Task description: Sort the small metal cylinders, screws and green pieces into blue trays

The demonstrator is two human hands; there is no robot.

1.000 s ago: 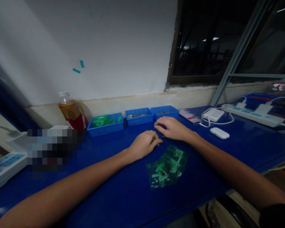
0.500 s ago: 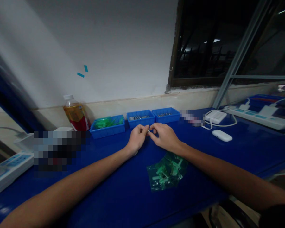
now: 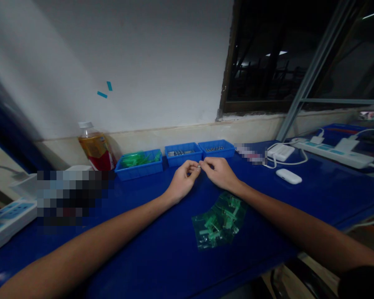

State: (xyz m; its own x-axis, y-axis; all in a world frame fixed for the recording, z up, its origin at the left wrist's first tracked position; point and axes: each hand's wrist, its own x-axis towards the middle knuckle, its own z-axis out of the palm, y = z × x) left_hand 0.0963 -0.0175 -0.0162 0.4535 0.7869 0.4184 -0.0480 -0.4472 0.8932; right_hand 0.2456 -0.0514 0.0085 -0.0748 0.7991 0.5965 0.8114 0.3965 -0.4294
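Small silvery part sits just above the middle of the frame, pinched between the fingertips of both hands, which meet over a blue table. The left hand reaches in from the lower left with thumb and forefinger closed on the part. The right hand reaches in from the lower right and nips the same piece from the other side. What the part is cannot be told — it is too small.

Below the hands, toward lower centre, a clear bag of green pieces lies flat on the table. Above the hands, along the wall, three blue bins stand in a row: the left bin holds green pieces, while the middle bin and right bin hold small metal bits. An amber bottle stands left of the bins — a white case lies at centre right.
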